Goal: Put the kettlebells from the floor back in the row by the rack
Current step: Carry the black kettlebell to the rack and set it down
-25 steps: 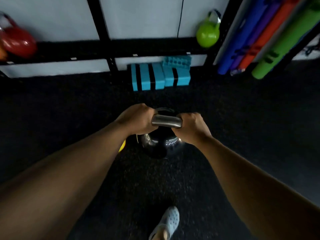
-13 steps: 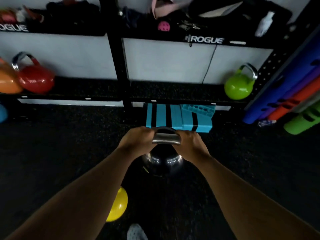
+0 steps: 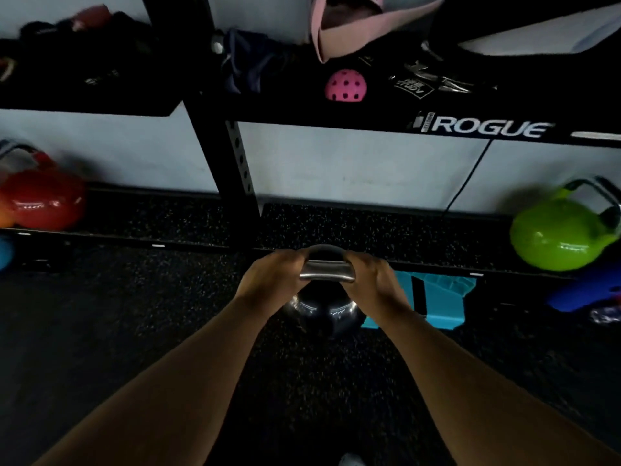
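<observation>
Both hands grip one black kettlebell (image 3: 324, 309) by its steel handle (image 3: 327, 271): the left hand (image 3: 272, 280) is clenched around the left corner of the handle, the right hand (image 3: 369, 280) around the right corner, with a short bare stretch of steel showing between them. The bell hangs below the hands, over the dark speckled floor (image 3: 134, 314), just in front of the lower shelf (image 3: 386, 230) of the black rack (image 3: 235, 156); whether its base is clear of the floor cannot be told from this angle. The row sits on that shelf: a red kettlebell (image 3: 43, 200) at the far left and a green kettlebell (image 3: 561, 233) at the far right, with a long empty stretch between them on either side of the upright post. A stack of teal blocks (image 3: 433, 301) lies on the floor just right of the bell, under the shelf edge. Judgement: the step in hand is the carry and set-down onto the shelf. To do it well, the load should stay close and centred between the arms, rise enough for the base to pass the shelf lip, and go in to the right of the post, well apart from the green bell. The lowering should be controlled until the base sits flat, handle up like its neighbours. The fingers should open only once the weight rests. Risks: knuckles clipping the post, or the base catching the shelf lip.
</observation>
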A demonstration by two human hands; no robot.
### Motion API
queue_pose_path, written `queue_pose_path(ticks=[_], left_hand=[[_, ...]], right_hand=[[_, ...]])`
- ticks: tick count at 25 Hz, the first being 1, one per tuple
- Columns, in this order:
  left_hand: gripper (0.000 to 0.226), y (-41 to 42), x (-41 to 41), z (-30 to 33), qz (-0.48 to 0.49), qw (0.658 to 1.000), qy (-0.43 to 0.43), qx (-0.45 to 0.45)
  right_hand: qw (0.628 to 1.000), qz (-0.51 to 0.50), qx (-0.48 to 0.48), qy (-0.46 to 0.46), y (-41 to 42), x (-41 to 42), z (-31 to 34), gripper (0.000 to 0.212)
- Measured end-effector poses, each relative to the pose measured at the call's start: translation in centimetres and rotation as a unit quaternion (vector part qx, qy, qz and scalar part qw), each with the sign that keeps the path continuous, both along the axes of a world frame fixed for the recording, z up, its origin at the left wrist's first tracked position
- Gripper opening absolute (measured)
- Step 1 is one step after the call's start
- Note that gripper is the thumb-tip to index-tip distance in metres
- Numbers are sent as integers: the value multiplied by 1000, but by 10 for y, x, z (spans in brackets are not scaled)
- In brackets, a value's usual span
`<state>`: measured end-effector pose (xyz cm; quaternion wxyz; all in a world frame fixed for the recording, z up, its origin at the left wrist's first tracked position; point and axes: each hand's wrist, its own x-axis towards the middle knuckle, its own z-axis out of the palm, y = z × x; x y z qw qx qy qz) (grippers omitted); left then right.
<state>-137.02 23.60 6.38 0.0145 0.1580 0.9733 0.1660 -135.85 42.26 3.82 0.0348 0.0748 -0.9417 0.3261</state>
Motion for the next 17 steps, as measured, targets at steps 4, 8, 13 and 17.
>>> queue_pose_path(ticks=[4,8,13,17], left_hand=[[23,12,-88,-20,13,1000,24,14],[23,13,-164,-42,25,1000,18,2],[31,9,-220,-71,14,999,27,27],[20,15,-255,-92,21,998,51,16]], right_hand=[[1000,3,-1,-25,10,-91,-13,31],[1000,-16,-18,0,7,-157,-27,32],[998,-59,-16,35,-2,-212,-65,26],[992,-110,15,67,-8,-244,-85,9]])
